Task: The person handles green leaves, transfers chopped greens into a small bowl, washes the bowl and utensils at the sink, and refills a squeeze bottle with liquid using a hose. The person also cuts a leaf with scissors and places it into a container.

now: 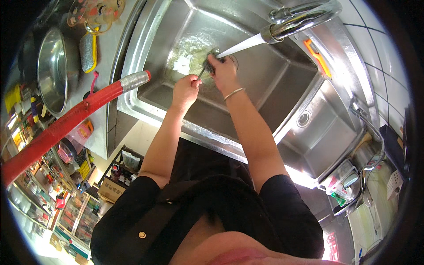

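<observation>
Over the large basin of a stainless steel sink (278, 86), water pours from a chrome faucet (275, 34) onto a small, dark, blurred thing (209, 66) between my hands. My left hand (186, 91) is closed on a thin metal handle (200, 73) that leads up to it. My right hand (222, 71), with a bangle at the wrist, presses against the dark thing; what its fingers hold is partly hidden. Yellowish, foamy water spreads on the basin floor beyond.
A red hose (76, 114) slants in from the left, its taped end over the rim. On the left counter are a metal bowl (52, 71) and a yellow-edged scouring sponge (88, 53). An orange-handled tool (317, 58) lies by the tiled wall. A smaller basin (326, 127) adjoins at right.
</observation>
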### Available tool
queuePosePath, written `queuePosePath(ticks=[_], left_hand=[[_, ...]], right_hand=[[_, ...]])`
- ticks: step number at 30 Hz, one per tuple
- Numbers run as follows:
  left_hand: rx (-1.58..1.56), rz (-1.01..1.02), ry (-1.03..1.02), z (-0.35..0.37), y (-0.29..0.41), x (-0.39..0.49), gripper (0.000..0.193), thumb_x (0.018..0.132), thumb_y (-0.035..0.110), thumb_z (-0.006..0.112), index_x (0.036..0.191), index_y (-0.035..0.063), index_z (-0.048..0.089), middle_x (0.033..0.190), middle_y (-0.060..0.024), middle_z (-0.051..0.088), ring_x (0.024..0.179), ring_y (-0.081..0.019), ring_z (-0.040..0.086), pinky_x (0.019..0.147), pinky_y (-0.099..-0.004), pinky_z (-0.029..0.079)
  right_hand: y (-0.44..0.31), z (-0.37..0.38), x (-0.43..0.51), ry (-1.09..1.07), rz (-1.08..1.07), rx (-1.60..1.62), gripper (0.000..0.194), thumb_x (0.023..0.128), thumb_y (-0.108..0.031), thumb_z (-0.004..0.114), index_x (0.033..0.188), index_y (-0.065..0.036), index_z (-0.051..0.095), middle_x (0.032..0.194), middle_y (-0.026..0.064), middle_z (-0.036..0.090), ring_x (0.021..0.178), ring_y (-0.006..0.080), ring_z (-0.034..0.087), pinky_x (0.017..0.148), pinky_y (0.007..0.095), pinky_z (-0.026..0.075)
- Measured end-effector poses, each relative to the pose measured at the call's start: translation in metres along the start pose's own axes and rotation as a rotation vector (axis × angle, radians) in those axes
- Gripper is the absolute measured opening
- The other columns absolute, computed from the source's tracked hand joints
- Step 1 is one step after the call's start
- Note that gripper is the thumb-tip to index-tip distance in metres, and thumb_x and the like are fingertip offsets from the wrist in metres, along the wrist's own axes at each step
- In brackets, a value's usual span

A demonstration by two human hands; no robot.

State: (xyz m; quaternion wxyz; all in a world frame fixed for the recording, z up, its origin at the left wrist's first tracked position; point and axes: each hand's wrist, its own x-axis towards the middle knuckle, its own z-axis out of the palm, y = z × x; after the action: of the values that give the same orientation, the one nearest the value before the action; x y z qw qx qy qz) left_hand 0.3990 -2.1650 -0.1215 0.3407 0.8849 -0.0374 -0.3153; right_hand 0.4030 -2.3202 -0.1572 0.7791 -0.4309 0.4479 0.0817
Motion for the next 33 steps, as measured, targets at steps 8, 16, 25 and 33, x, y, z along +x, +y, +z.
queuePosePath(ticks=[8, 16, 25, 33], left_hand=[[-0.257, -0.072, 0.036, -0.003, 0.004, 0.006, 0.011, 0.091, 0.004, 0.057, 0.087, -0.0017, 0.065, 0.066, 0.0000, 0.057, 0.058, -0.0073, 0.048, 0.051, -0.0259, 0.036], [-0.373, -0.184, -0.002, -0.004, -0.002, 0.007, 0.011, 0.091, 0.005, 0.058, 0.085, -0.0002, 0.066, 0.065, 0.0028, 0.052, 0.057, -0.0054, 0.043, 0.050, -0.0238, 0.033], [-0.292, -0.223, -0.073, -0.009, -0.007, -0.003, 0.010, 0.089, 0.006, 0.060, 0.090, -0.0008, 0.068, 0.067, 0.0001, 0.058, 0.059, -0.0070, 0.050, 0.055, -0.0237, 0.041], [-0.197, -0.180, 0.041, -0.003, 0.014, -0.001, 0.013, 0.091, 0.006, 0.056, 0.094, -0.0006, 0.068, 0.073, -0.0034, 0.060, 0.063, -0.0137, 0.053, 0.057, -0.0281, 0.039]], right_hand=[[0.009, 0.033, 0.000, 0.009, 0.021, -0.079, 0.021, 0.082, -0.012, 0.078, 0.093, 0.001, 0.065, 0.077, 0.0062, 0.065, 0.064, 0.0174, 0.062, 0.053, 0.0307, 0.050], [0.015, 0.025, 0.028, 0.046, 0.137, -0.100, 0.025, 0.080, -0.016, 0.081, 0.084, -0.002, 0.061, 0.073, 0.0058, 0.064, 0.048, 0.0164, 0.056, 0.036, 0.0310, 0.042], [0.030, 0.008, 0.063, 0.275, -0.077, -0.469, 0.041, 0.080, -0.024, 0.082, 0.103, -0.002, 0.057, 0.079, 0.0074, 0.062, 0.053, 0.0189, 0.052, 0.039, 0.0360, 0.039], [-0.013, -0.017, 0.023, 0.129, 0.335, 0.219, 0.020, 0.091, -0.022, 0.069, 0.108, -0.013, 0.061, 0.092, 0.0093, 0.065, 0.071, 0.0236, 0.063, 0.053, 0.0359, 0.053]])
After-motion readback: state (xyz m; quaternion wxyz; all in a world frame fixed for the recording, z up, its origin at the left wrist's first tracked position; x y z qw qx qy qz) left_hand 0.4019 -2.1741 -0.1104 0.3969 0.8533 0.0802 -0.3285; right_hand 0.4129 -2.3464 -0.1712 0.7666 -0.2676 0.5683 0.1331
